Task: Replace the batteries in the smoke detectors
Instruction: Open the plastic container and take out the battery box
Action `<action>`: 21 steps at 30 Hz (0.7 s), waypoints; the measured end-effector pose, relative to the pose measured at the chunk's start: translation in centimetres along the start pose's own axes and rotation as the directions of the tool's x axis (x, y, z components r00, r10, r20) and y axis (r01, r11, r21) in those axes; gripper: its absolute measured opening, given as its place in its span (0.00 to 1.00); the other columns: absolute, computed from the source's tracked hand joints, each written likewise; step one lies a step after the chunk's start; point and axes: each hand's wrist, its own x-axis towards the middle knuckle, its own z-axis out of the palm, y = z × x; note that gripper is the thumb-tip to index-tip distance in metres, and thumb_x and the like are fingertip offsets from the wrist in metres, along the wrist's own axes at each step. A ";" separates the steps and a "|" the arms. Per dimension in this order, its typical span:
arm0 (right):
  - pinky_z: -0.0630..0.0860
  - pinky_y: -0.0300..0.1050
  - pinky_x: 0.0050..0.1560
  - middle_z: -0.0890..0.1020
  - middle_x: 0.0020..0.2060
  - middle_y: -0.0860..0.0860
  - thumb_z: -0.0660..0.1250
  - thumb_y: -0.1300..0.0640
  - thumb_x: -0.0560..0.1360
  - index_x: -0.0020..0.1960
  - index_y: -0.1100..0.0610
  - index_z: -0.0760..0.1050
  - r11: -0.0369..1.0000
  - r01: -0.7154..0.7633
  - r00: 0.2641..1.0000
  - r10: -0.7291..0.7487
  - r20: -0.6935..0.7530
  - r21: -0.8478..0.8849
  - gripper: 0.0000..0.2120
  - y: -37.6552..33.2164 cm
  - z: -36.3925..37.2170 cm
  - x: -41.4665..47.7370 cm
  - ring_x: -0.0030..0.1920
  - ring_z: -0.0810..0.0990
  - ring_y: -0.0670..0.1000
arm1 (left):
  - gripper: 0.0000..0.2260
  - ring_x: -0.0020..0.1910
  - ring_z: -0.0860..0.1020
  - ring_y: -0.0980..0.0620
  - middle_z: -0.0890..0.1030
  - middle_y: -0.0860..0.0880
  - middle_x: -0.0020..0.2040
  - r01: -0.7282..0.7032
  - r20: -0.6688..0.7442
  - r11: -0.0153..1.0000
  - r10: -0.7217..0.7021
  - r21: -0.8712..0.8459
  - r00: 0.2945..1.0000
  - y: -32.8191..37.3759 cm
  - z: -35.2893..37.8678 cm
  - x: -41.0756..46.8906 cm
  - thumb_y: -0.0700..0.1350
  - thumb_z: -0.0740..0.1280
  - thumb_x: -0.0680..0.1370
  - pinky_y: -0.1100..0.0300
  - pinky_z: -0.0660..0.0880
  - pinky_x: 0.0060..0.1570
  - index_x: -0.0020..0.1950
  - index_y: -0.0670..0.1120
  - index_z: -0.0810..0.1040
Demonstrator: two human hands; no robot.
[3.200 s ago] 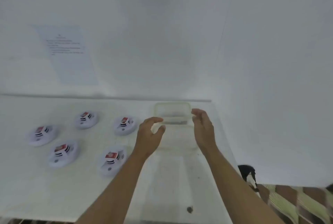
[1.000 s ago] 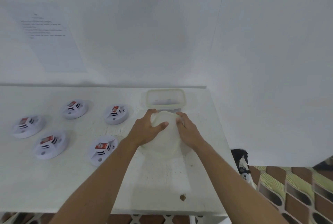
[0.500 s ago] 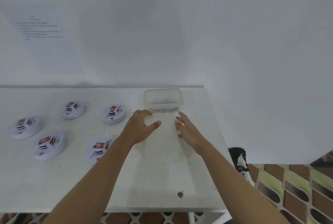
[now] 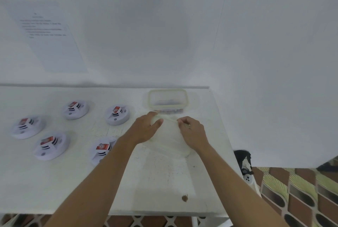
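- the five smoke detectors [image 4: 118, 115] lay on the left half of the white table [image 4: 54, 181], well apart from both hands. each showed a red-labelled block [image 4: 117, 109], probably a battery, on its upper face.
- none of them looked opened or handled, so the swapping itself seemed not yet begun, and all five were judged still to do.
- the open clear tub [image 4: 187, 98] stood at the back right of the table, with dark items in its bottom too blurred to name.
- just in front of it lay a translucent plastic piece [image 4: 170, 142], either a lid or a shallow second tub; which one could not be told.
- the left hand [image 4: 144, 131] gripped its far left edge, thumb on top and fingers curled over the rim. the right hand [image 4: 193, 135] pinched the far right edge with bent fingertips.
- the work looked to be at the stage of getting supplies ready.
- half a second earlier the fingers of both hands had been spread loosely over the same piece; now they were closed on its far edge. the detectors and the tub had kept their places.
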 end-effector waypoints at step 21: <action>0.75 0.45 0.56 0.82 0.51 0.44 0.60 0.50 0.83 0.56 0.51 0.80 0.999 0.022 0.998 -0.020 0.057 -0.047 0.11 0.1 -0.2 0.2 0.52 0.80 0.48 | 0.29 0.73 0.63 0.53 0.68 0.55 0.73 -0.254 0.061 0.959 0.248 0.126 0.967 -0.2 -0.1 0.0 0.68 0.59 0.76 0.51 0.61 0.72 0.72 0.56 0.69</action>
